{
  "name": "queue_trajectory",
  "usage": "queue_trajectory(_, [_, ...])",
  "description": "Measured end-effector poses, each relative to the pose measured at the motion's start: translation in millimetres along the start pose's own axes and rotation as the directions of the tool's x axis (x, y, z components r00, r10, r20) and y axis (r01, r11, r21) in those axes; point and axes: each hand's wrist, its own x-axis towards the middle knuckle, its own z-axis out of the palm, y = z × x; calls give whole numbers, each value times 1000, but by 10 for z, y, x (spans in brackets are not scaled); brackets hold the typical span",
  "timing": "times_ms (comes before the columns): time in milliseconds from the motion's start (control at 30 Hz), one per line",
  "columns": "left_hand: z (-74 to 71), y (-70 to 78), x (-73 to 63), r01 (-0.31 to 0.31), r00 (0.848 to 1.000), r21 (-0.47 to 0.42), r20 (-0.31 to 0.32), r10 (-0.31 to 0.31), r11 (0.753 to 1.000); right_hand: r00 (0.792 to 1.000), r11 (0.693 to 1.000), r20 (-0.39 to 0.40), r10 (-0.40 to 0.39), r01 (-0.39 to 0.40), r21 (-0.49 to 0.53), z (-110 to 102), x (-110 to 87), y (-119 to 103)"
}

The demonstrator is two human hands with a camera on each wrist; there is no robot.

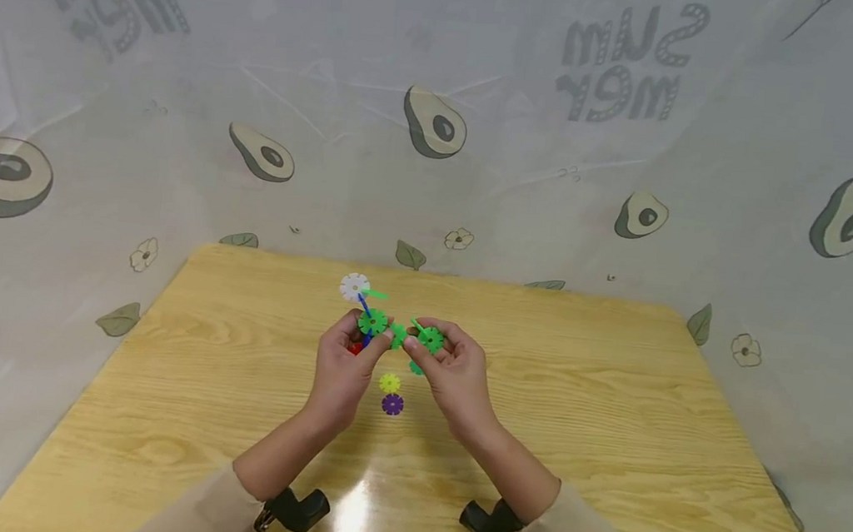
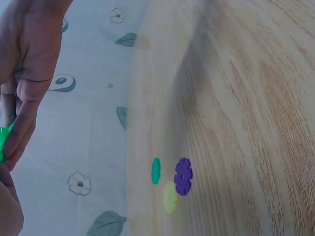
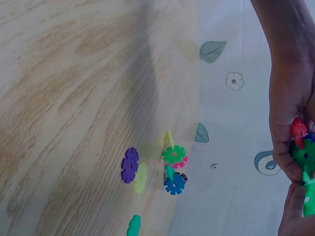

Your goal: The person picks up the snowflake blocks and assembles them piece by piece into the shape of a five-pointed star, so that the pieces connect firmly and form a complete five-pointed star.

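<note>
Over the table, my left hand (image 1: 339,372) pinches a green notched disc (image 1: 373,322) between thumb and fingers. Linked to it are blue pieces (image 1: 365,305), a white disc (image 1: 354,287) and a light green piece (image 1: 375,294); a red piece (image 1: 355,348) shows by the fingers. My right hand (image 1: 460,377) pinches another green disc (image 1: 431,339). A smaller green disc (image 1: 398,335) lies between both thumbs, where the fingertips almost meet. In the right wrist view, the left hand's fingers (image 3: 284,152) lie around the red disc (image 3: 299,130).
On the table (image 1: 574,394) lie a yellow disc (image 1: 390,382), a purple disc (image 1: 392,404) and a teal disc (image 2: 156,171). The right wrist view also shows a cluster of joined blue discs (image 3: 174,184) and green discs (image 3: 173,155). A patterned cloth (image 1: 476,203) hangs behind.
</note>
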Motion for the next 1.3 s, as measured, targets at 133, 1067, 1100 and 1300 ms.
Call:
queue_trajectory(133, [-10, 0, 8, 3, 1000, 13, 6, -3, 1000, 1000, 1000, -5, 8, -8, 4, 7, 4, 11])
queue_trajectory(1067, [-551, 170, 300, 320, 860, -6, 423, -287, 948, 655, 452, 623, -428, 752, -480, -363, 125, 27])
queue_trajectory(1100, [-533, 163, 284, 333, 862, -61, 423, -278, 941, 653, 440, 611, -447, 756, -485, -356, 132, 23])
queue_trajectory(1300, [-324, 70, 122, 353, 897, -214, 355, -264, 911, 654, 392, 548, -522, 754, -527, -276, 205, 33])
